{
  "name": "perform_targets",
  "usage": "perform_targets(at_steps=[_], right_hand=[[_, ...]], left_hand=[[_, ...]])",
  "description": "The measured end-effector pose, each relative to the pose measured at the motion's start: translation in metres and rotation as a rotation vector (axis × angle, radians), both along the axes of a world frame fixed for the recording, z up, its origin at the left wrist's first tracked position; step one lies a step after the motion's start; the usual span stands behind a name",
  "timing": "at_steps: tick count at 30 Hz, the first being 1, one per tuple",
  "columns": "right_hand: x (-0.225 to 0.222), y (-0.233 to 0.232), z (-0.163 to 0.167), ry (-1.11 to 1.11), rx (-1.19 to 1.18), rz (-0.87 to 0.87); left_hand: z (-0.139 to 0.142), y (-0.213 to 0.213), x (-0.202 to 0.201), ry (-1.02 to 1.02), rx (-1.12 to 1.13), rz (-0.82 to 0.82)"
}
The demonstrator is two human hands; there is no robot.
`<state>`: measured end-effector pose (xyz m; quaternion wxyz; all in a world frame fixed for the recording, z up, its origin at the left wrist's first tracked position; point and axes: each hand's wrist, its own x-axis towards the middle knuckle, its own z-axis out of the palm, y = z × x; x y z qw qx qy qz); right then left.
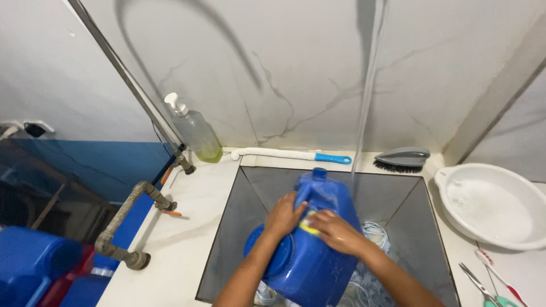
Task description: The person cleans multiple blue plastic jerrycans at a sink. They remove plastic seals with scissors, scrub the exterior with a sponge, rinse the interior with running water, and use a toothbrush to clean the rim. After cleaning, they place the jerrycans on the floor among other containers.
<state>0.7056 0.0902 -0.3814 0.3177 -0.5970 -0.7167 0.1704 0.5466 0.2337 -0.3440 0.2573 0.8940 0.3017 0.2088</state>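
A large blue plastic jug (313,258) with a handle and a round neck stands tilted in the grey sink (239,216). My left hand (282,217) grips it by the handle side. Pressed against the jug's upper face is my right hand (336,231), with a yellow sponge (307,223) under its fingers. A thin stream of water (364,113) falls from above just right of the jug's neck. Clear plastic items (372,236) lie in the sink behind and below the jug.
A pump bottle of yellow-green liquid (199,133), a long white brush with a blue handle (290,154) and a grey scrub brush (402,158) line the back ledge. On the right counter are a white basin (495,206) and scissors (483,287). Pipes (128,219) run at left.
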Motion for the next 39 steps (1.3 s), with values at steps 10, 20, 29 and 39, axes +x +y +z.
perform_targets(at_steps=[10,20,29,39], right_hand=[[0.226,-0.158,0.053,-0.357,0.017,-1.047],[0.102,0.045,0.141,0.632,-0.465,-0.528],[0.103,0.041,0.172,0.501,-0.497,-0.591],[0.106,0.045,0.182,0.775,-0.467,-0.565]], left_hand=[[0.01,0.003,-0.005,0.027,-0.201,-0.053],[0.04,-0.024,0.025,0.064,-0.024,-0.388],[0.061,-0.035,0.051,0.187,-0.145,-0.341],[0.027,-0.035,0.092,-0.09,-0.208,0.002]])
